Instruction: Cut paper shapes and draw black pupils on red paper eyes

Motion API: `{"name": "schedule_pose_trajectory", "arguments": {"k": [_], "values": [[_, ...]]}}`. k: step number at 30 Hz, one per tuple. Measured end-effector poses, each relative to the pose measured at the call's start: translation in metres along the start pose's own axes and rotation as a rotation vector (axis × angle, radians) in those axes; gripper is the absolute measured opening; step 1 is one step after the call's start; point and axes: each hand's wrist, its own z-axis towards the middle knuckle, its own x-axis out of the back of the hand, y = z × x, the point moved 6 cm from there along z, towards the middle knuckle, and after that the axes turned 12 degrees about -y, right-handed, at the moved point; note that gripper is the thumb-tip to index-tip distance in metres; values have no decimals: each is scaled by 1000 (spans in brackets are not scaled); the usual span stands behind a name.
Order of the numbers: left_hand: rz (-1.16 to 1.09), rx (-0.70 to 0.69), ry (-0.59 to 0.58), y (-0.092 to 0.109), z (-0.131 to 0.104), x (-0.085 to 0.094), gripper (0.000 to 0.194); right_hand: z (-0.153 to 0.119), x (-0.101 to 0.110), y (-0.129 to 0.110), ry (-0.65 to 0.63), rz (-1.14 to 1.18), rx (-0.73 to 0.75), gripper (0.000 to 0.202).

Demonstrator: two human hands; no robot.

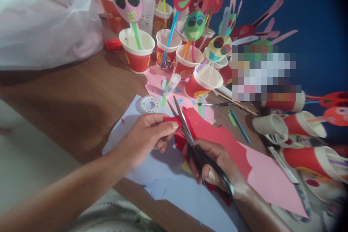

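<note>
Between the thumb and fingers of my left hand is a small piece of red paper. My right hand is closed around the black handles of a pair of scissors. The blades are slightly apart and lie right by the red piece; whether they touch it I cannot tell. Below the scissors a larger red paper sheet with a cut, wavy edge lies over pale blue paper and pink paper. A white tape roll rests on the blue paper beyond my left hand.
Red-and-white paper cups holding paper faces on coloured sticks stand along the back. More cups lie at the right. A small clear bottle, a blue stick and a pen are nearby. A white plastic bag bulges at the left.
</note>
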Motion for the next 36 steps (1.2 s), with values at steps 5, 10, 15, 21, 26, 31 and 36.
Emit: {"name": "schedule_pose_trajectory", "arguments": {"k": [5,10,15,21,26,31,36], "values": [[149,-32,64,2,-3,7,23,0,-2,2,-16,1,-34,58],[228,-2,77,-5,-5,15,21,1,-4,1,-12,-2,-46,59],[236,-14,70,-4,-4,16,21,1,-5,0,-6,7,-56,58],[233,-4,65,-5,-3,16,18,0,-4,1,-2,7,-54,58],[226,13,58,-4,-1,15,17,-1,-2,1,-47,-1,-28,55],[192,17,36,-3,-2,12,19,-2,0,-1,-67,0,-26,52],[204,13,37,-2,-2,12,20,-2,1,-3,-53,3,-23,52]]}}
